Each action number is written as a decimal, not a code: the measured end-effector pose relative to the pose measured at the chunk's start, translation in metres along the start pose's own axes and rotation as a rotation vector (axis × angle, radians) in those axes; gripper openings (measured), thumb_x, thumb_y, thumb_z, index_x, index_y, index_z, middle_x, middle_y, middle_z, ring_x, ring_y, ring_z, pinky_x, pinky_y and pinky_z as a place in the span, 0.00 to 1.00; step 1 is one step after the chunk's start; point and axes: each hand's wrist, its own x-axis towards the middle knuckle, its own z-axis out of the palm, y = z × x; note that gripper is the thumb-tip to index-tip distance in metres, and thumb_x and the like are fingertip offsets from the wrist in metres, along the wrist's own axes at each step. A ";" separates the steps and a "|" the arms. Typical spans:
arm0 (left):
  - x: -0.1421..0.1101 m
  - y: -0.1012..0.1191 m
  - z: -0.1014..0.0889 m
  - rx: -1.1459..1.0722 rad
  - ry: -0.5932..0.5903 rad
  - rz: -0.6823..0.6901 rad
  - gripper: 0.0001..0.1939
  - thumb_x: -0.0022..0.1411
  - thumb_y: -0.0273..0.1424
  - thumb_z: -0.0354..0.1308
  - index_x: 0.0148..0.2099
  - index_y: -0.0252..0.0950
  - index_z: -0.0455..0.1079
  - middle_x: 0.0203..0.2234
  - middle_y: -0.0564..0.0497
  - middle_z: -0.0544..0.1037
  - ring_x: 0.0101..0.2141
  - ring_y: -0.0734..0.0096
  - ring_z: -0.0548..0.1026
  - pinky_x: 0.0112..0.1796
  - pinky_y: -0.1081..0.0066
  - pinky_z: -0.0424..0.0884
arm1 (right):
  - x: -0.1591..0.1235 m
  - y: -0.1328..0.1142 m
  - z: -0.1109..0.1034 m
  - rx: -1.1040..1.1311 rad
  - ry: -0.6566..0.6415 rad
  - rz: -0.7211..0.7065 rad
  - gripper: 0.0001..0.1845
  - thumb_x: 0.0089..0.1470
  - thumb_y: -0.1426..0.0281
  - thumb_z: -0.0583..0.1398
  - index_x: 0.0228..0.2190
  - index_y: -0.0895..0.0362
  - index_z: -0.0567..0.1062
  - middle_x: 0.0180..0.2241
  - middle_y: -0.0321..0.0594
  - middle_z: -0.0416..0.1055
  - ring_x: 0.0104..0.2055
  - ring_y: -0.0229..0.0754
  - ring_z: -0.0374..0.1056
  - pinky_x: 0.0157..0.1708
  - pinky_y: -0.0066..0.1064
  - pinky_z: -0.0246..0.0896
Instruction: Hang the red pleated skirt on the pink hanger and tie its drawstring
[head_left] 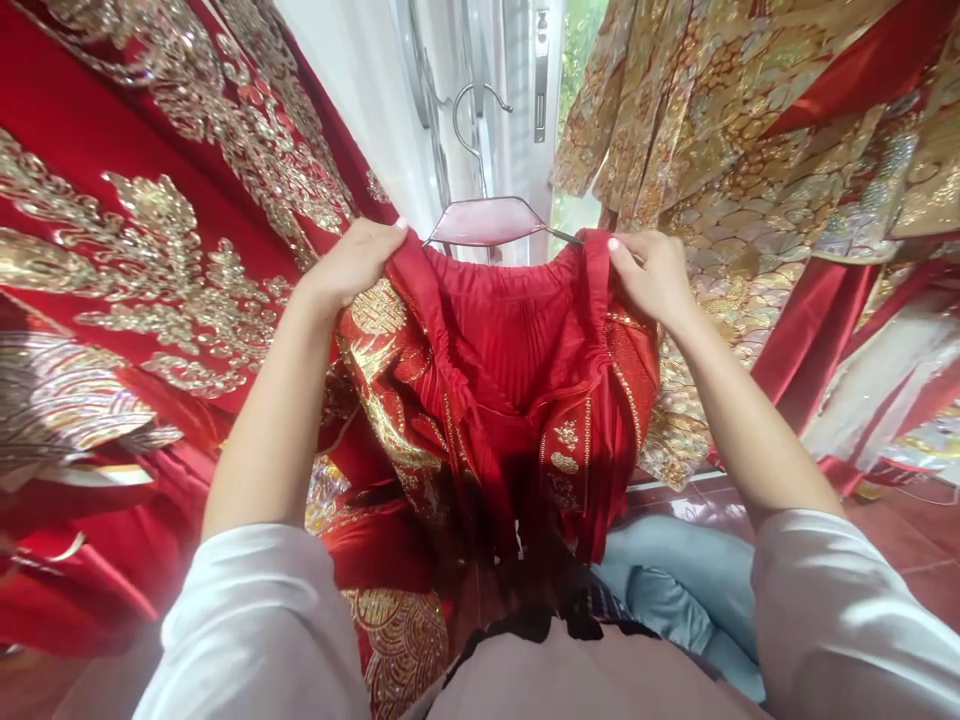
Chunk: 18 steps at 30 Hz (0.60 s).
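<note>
A red pleated skirt [510, 310] with gold embroidery hangs in front of me from a wire hanger [486, 222] with a pale pink panel. My left hand [360, 262] is closed on the skirt's waistband at the hanger's left end, its thumb on top. At the other end my right hand [651, 275] pinches the waistband, thumb toward the hanger. The gathered waist is stretched between my hands. Above it the hanger's metal hook points up. The lower part of the skirt falls into shadow near my body.
Red garments with gold sequins [172, 240] hang close on the left. On the right hang gold-patterned garments [675, 130] and red and white cloth. A white door with a metal lock plate [540, 90] stands behind the hanger. Reddish floor tiles [919, 535] show at lower right.
</note>
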 end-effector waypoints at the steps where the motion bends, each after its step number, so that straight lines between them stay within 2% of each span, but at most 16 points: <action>1: 0.006 -0.003 0.000 -0.065 -0.038 0.009 0.29 0.54 0.61 0.47 0.26 0.39 0.66 0.26 0.53 0.75 0.31 0.70 0.65 0.38 0.65 0.67 | 0.005 0.000 -0.004 0.020 -0.062 -0.043 0.20 0.56 0.51 0.54 0.32 0.54 0.75 0.36 0.42 0.74 0.51 0.50 0.65 0.53 0.42 0.57; 5: 0.026 -0.014 -0.001 -0.191 -0.173 0.020 0.32 0.47 0.64 0.53 0.29 0.38 0.69 0.26 0.50 0.77 0.29 0.70 0.69 0.37 0.64 0.70 | 0.018 0.003 -0.005 0.056 -0.240 -0.184 0.29 0.52 0.47 0.56 0.49 0.50 0.72 0.51 0.40 0.70 0.58 0.52 0.60 0.57 0.44 0.53; 8: 0.028 -0.017 0.001 -0.184 -0.187 0.018 0.32 0.51 0.63 0.49 0.33 0.38 0.70 0.32 0.48 0.79 0.33 0.67 0.71 0.41 0.64 0.71 | 0.017 0.008 -0.002 -0.041 -0.265 -0.240 0.38 0.48 0.44 0.57 0.54 0.52 0.68 0.54 0.43 0.67 0.58 0.55 0.60 0.57 0.47 0.53; 10: 0.020 -0.011 0.002 -0.087 -0.099 0.075 0.31 0.57 0.60 0.43 0.36 0.38 0.70 0.36 0.49 0.79 0.37 0.65 0.71 0.44 0.63 0.70 | 0.010 0.007 -0.001 -0.148 -0.184 -0.247 0.38 0.49 0.43 0.56 0.54 0.53 0.67 0.53 0.45 0.67 0.56 0.55 0.60 0.56 0.49 0.53; 13: 0.001 0.016 0.005 0.182 0.276 0.306 0.27 0.62 0.51 0.39 0.41 0.38 0.71 0.41 0.49 0.76 0.42 0.63 0.69 0.51 0.61 0.64 | -0.009 -0.006 0.003 -0.347 0.103 -0.184 0.33 0.56 0.45 0.46 0.48 0.57 0.70 0.46 0.50 0.69 0.52 0.54 0.62 0.52 0.50 0.56; 14: -0.005 0.028 0.007 0.274 0.377 0.406 0.25 0.63 0.49 0.39 0.44 0.38 0.70 0.43 0.48 0.75 0.44 0.61 0.68 0.53 0.60 0.61 | -0.017 -0.013 0.006 -0.415 0.178 -0.152 0.32 0.57 0.46 0.45 0.45 0.58 0.71 0.42 0.52 0.69 0.49 0.54 0.64 0.49 0.50 0.57; 15: -0.009 0.042 0.010 0.359 0.429 0.505 0.24 0.63 0.47 0.40 0.48 0.38 0.69 0.45 0.47 0.74 0.47 0.59 0.67 0.54 0.59 0.59 | -0.025 -0.021 0.010 -0.478 0.216 -0.116 0.31 0.56 0.47 0.46 0.42 0.59 0.71 0.39 0.52 0.69 0.47 0.54 0.64 0.46 0.50 0.59; 16: -0.011 0.056 0.014 0.434 0.420 0.593 0.24 0.63 0.46 0.41 0.51 0.38 0.68 0.47 0.46 0.72 0.49 0.57 0.66 0.55 0.57 0.57 | -0.032 -0.029 0.015 -0.533 0.211 -0.074 0.30 0.55 0.47 0.48 0.40 0.60 0.71 0.36 0.52 0.69 0.44 0.55 0.65 0.44 0.49 0.60; 18: -0.008 0.082 0.028 0.512 0.291 0.700 0.24 0.62 0.46 0.44 0.53 0.42 0.68 0.50 0.45 0.71 0.52 0.52 0.63 0.56 0.53 0.53 | -0.043 -0.042 0.024 -0.605 0.116 0.026 0.25 0.53 0.51 0.54 0.38 0.62 0.70 0.32 0.52 0.68 0.41 0.55 0.66 0.39 0.46 0.61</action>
